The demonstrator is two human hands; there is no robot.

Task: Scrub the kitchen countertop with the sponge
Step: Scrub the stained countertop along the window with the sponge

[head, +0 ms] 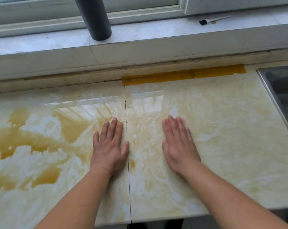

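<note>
On the glossy marbled countertop, the left hand lies flat with straight fingers, a seam just right of it, then the flat, blurred right hand, a sink far right; no sponge shows.

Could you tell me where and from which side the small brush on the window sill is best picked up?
Grip the small brush by its pale slim handle, coming from above: it lies flat on the window sill, handle pointing right, dark head left. Neither hand is near it.
</note>
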